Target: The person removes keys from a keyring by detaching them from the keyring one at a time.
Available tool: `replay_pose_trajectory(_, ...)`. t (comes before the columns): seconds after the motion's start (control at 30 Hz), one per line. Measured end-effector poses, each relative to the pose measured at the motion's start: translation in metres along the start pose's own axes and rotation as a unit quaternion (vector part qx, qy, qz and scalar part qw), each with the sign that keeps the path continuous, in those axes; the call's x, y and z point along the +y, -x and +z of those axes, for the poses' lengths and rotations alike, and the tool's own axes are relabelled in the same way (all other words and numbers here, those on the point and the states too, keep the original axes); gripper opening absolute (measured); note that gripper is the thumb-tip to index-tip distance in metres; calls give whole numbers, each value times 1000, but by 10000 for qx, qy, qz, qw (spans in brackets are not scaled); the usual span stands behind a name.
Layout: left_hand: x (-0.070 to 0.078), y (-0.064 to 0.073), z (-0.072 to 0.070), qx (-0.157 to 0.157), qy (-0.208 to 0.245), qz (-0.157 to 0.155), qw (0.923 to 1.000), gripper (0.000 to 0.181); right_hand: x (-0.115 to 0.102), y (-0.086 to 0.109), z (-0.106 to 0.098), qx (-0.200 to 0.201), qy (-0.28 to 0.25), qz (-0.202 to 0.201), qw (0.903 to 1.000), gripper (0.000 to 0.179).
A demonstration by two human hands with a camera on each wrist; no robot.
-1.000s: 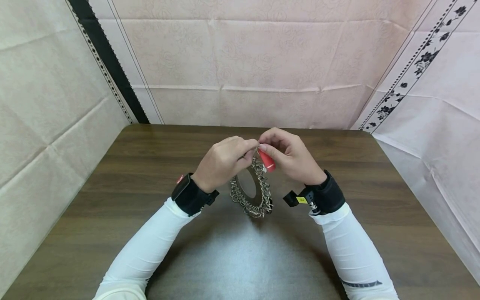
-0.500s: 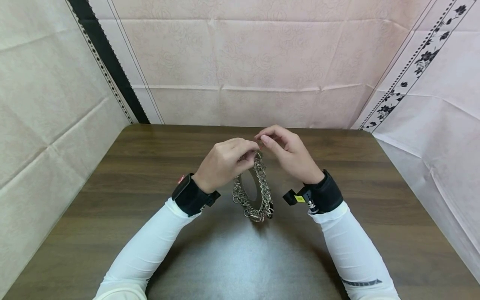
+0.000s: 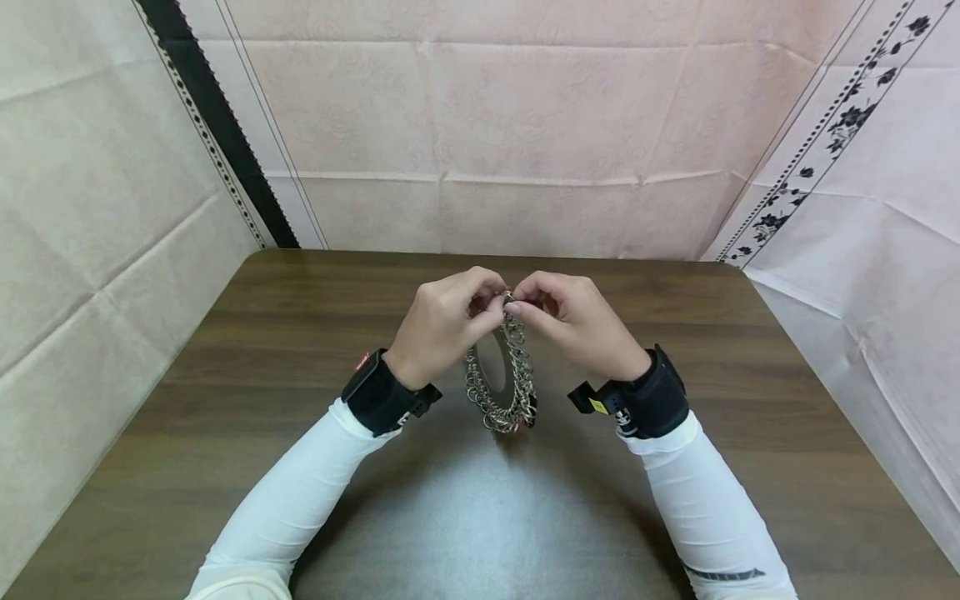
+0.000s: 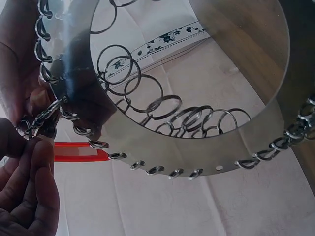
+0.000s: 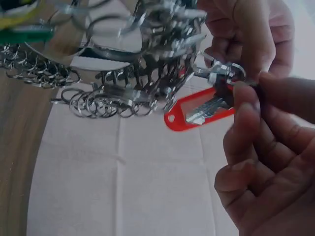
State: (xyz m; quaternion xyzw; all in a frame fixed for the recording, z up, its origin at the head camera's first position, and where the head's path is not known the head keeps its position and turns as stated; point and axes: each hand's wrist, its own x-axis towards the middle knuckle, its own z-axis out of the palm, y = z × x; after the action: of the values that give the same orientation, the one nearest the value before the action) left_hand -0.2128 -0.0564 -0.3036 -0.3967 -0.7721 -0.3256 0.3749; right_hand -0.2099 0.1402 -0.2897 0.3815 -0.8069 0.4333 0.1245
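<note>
In the head view a flat metal hoop (image 3: 511,398), its edge hung with several small key rings, dangles tilted above the table. My left hand (image 3: 448,325) holds it up at its top by finger and thumb. Thumb and forefinger of my right hand (image 3: 588,327) meet the left fingers there and pinch a small split ring, which a short chain (image 4: 47,114) joins to the hoop. A red key tag (image 5: 183,120) and a silver key (image 5: 206,111) hang beside the fingers in the right wrist view. The head view hides both. Fingertips partly cover the split ring.
The hoop hangs over a brown wooden table (image 3: 360,517). Pale cloth (image 3: 525,125) walls stand behind and at both sides. A green tag (image 5: 27,35) and a yellow tag (image 5: 17,18) show among the rings in the right wrist view.
The red tag showed below my right fingers, then went out of the head view. My right hand lifted apart from the left, then came back down to the hoop's top.
</note>
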Motion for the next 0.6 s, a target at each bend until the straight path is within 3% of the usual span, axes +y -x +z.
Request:
replay_pose_trajectory(0.1, 0, 0, 0, -15, 98, -46, 9999, 7, -1, 1, 1, 15, -182, 49, 9998, 11)
replay_pose_trajectory(0.33, 1, -1, 1, 79, 128, -117, 9998, 6, 0, 0, 4, 57, -1144, 642, 9913, 13)
replay_pose_trajectory(0.6, 2, 0, 0, 122, 283, -241, 9992, 4, 1, 0, 7, 190, -1599, 451, 9859, 11)
